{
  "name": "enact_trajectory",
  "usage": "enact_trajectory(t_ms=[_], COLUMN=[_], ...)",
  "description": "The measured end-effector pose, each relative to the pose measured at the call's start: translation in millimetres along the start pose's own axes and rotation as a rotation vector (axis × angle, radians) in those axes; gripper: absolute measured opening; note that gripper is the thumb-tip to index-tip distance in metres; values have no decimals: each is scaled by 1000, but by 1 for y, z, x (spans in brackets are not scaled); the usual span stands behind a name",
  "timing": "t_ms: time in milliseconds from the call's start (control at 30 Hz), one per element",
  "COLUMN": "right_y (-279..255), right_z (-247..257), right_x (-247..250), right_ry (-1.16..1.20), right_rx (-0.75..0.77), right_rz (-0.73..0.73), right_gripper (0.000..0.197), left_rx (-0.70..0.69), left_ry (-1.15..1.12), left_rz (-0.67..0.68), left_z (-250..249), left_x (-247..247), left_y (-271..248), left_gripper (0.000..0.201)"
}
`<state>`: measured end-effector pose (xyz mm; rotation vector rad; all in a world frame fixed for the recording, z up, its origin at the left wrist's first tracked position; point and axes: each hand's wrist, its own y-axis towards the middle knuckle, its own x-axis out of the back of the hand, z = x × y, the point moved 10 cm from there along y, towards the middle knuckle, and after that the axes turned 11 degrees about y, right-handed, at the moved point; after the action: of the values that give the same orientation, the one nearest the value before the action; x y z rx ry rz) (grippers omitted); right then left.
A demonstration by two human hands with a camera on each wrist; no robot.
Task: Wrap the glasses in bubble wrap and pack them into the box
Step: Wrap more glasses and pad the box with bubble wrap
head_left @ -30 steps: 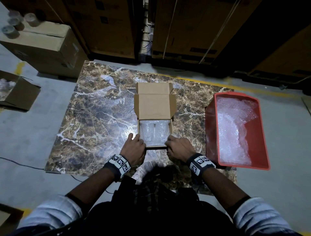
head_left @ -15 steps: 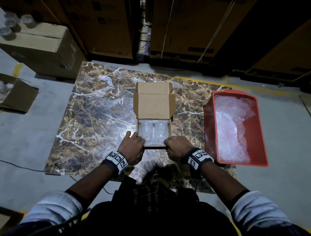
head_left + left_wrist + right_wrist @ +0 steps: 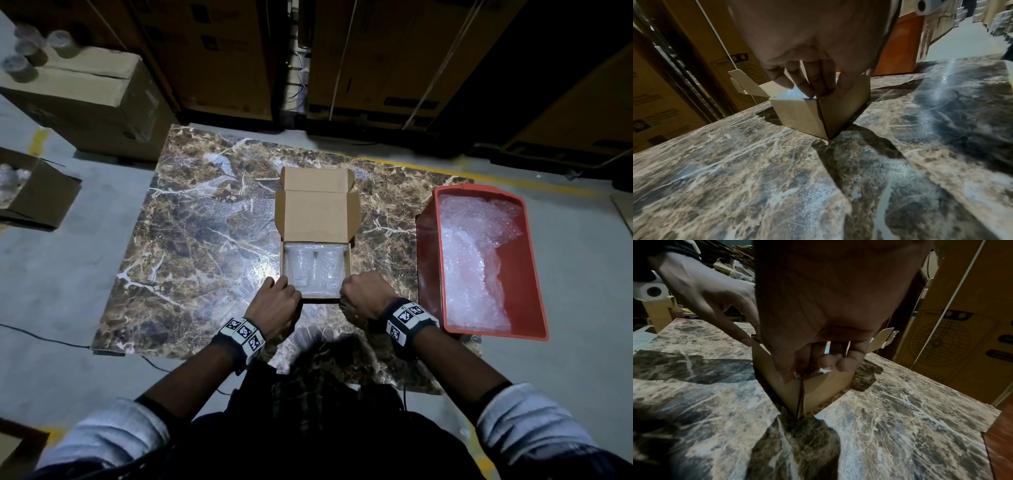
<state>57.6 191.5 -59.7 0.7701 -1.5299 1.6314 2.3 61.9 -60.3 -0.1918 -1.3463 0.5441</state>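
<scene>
A small cardboard box (image 3: pixel 318 219) stands on the marble slab (image 3: pixel 205 246) with its lid folded back, away from me. Inside lie two glasses wrapped in bubble wrap (image 3: pixel 315 267), side by side. My left hand (image 3: pixel 277 301) grips the box's near left corner, with the fingers (image 3: pixel 809 84) over the rim and the thumb on the front wall of the box (image 3: pixel 801 115). My right hand (image 3: pixel 363 294) grips the near right corner, its fingers (image 3: pixel 826 363) curled over the rim of the box (image 3: pixel 824 389).
A red bin (image 3: pixel 428 260) with loose bubble wrap (image 3: pixel 469 260) stands at the slab's right edge. On the floor at left are a large carton (image 3: pixel 85 99) with several glasses (image 3: pixel 20 61) on top and an open carton (image 3: pixel 34 192). Tall cartons stand behind.
</scene>
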Motion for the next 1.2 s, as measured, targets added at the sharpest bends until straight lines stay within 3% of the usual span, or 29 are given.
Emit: enact_trajectory(t_ms=[133,367,667,867,1033,1200], right_y=[7,5,-15,-8,-13,-13], right_z=[-2,-1,1,6,8,5], right_x=[-2,-12,-7,-8,3,-6], right_ry=[-43,-88,-16,4,7,23], right_rx=[47,88,71,47,51,26], right_rz=[21,35,-46,34,-14,36], right_gripper=[36,45,35,28,26,27], left_rx=[23,31,25,-7,4,-11], left_ry=[39,14,22,78,90,123], left_rz=[33,30,3,38,18,38], left_z=[8,11,15,12,16,15], left_x=[1,-3,-2,-1,4,-5], left_y=[2,2,-10,-1,-2,-5], left_gripper=[21,26,30,36,35,44])
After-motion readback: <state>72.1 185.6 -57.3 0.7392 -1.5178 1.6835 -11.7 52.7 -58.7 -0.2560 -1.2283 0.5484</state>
